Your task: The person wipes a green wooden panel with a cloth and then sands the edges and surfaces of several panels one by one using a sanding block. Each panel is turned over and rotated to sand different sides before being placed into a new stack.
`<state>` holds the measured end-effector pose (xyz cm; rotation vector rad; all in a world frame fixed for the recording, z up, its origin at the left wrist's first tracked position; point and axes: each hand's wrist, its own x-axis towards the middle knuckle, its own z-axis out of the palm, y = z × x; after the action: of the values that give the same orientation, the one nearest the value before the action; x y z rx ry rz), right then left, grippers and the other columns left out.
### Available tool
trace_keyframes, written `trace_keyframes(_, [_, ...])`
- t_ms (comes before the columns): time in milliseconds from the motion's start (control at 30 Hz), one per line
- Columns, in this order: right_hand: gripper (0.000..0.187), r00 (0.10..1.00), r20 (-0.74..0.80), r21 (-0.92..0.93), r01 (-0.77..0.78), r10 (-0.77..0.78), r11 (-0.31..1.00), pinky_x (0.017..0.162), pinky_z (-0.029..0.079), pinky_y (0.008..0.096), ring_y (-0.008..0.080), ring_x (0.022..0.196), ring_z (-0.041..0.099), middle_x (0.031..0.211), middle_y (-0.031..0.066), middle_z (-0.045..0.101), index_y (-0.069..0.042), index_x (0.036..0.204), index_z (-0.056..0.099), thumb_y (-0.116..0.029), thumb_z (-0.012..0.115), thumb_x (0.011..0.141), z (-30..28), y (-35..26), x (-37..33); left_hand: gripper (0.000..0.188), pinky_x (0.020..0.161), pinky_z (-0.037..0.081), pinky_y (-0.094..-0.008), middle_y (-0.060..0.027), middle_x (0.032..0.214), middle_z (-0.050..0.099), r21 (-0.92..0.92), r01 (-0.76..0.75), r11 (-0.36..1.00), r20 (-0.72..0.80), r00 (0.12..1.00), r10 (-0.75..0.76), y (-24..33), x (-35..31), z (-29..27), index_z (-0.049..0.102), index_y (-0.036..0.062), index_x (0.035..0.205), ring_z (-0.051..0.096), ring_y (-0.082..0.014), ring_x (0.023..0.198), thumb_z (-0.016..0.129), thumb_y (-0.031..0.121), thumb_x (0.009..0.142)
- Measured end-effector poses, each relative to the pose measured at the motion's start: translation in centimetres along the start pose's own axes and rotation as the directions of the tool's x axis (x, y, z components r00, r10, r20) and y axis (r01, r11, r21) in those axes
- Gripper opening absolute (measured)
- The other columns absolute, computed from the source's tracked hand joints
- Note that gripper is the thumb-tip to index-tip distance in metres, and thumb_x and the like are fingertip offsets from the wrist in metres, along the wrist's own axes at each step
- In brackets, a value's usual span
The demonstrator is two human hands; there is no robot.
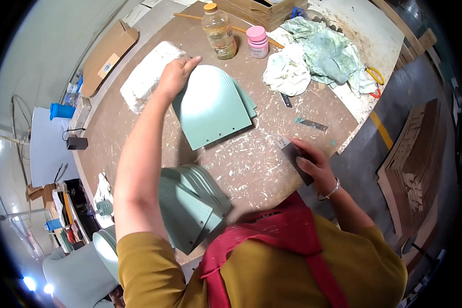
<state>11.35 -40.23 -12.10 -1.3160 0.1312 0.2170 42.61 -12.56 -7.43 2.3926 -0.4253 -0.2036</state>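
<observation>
A pale green panel (213,105) with a rounded end and small holes along its straight edge lies on top of several like it on the brown table. My left hand (175,77) is closed at the rounded end's left edge, its fingers partly hidden. Low at the table's right side, my right hand (315,167) grips a dark, flat rectangular block (296,160) with a pale end, held apart from the panels. Another stack of green panels (187,205) stands below my left forearm, at the near edge.
A white wrapped bundle (151,74) lies beside my left hand. Behind the panels stand an orange-capped bottle (219,33) and a pink jar (257,42). Crumpled cloths (328,49), yellow-handled scissors (374,76) and dark strips (312,123) are at right. Stacked cardboard (413,169) stands beyond the table.
</observation>
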Motion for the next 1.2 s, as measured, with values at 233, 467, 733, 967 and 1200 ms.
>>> trace_keyframes(233, [0.05, 0.998, -0.007, 0.059, -0.061, 0.061, 0.996, 0.1, 0.041, 0.0293, 0.0138, 0.115, 0.053, 0.129, 0.0069, 0.058, -0.004, 0.14, 0.05, -0.018, 0.063, 0.093, 0.6, 0.9, 0.8, 0.054, 0.082, 0.049, -0.0445, -0.0219, 0.094, 0.068, 0.249, 0.072, 0.966, -0.076, 0.996, -0.055, -2.7, 1.7, 4.0, 0.069, -0.0004, 0.089, 0.064, -0.039, 0.09, 0.056, 0.052, 0.094])
trace_keyframes(467, [0.054, 0.974, 0.222, 0.036, -0.043, 0.034, 0.998, 0.103, 0.04, 0.0296, 0.0166, 0.121, 0.052, 0.131, 0.0099, 0.057, -0.002, 0.143, 0.044, -0.021, 0.06, 0.095, 3.0, 0.6, 3.5, 0.045, 0.093, 0.047, -0.0424, -0.0197, 0.122, 0.063, 0.444, -0.128, 0.887, 0.023, 0.991, 0.132, 7.0, -10.9, -4.5, 0.057, 0.0051, 0.126, 0.06, -0.0387, 0.111, 0.058, 0.038, 0.096])
trace_keyframes(733, [0.055, 0.856, 0.486, -0.005, -0.196, 0.173, 0.981, 0.109, 0.034, 0.0322, 0.0188, 0.128, 0.046, 0.139, 0.0134, 0.049, -0.003, 0.147, 0.037, -0.024, 0.053, 0.099, 9.5, -1.3, 3.3, 0.05, 0.1, 0.043, -0.0435, -0.0213, 0.128, 0.057, 0.398, 0.4, 0.825, -0.464, 0.864, -0.196, -0.6, -32.7, -4.2, 0.051, 0.0008, 0.133, 0.053, -0.0395, 0.118, 0.056, 0.035, 0.097])
trace_keyframes(967, [0.058, 0.666, 0.745, -0.283, 0.333, -0.012, 0.899, 0.108, 0.036, 0.0371, 0.0297, 0.125, 0.051, 0.135, 0.0165, 0.052, -0.004, 0.14, 0.05, -0.029, 0.067, 0.089, 10.5, -2.7, 2.1, 0.046, 0.102, 0.041, -0.0425, -0.0203, 0.135, 0.052, 0.081, 0.272, 0.959, -0.19, 0.949, -0.253, -0.2, -31.5, -4.6, 0.05, 0.0078, 0.136, 0.051, -0.0371, 0.125, 0.054, 0.032, 0.098])
trace_keyframes(1200, [0.06, 0.353, 0.889, -0.275, 0.92, -0.291, 0.278, 0.096, 0.046, 0.0445, 0.0404, 0.114, 0.055, 0.131, 0.0214, 0.052, -0.021, 0.136, 0.056, -0.031, 0.075, 0.079, 14.4, -3.2, 2.7, 0.047, 0.106, 0.033, -0.0558, -0.0159, 0.15, 0.039, 0.454, 0.396, 0.798, -0.416, 0.886, -0.204, 1.6, -32.1, -0.8, 0.048, 0.0179, 0.141, 0.037, -0.0416, 0.135, 0.051, 0.037, 0.098])
